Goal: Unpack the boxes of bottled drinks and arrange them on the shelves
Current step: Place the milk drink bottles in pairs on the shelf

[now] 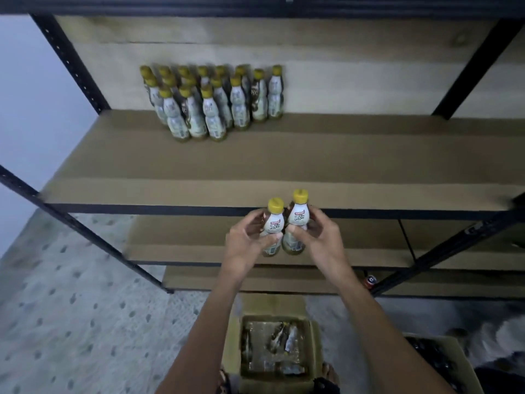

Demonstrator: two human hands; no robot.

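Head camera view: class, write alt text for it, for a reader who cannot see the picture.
A person's left hand and right hand hold two upright yellow-capped drink bottles, one each, before a black-framed shelf. Matching bottles stand clustered at the shelf's back left; an open cardboard box sits on the floor below.

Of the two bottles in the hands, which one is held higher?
The bottle gripped by the right hand; its yellow cap stands above that of the other bottle, gripped by the left hand.
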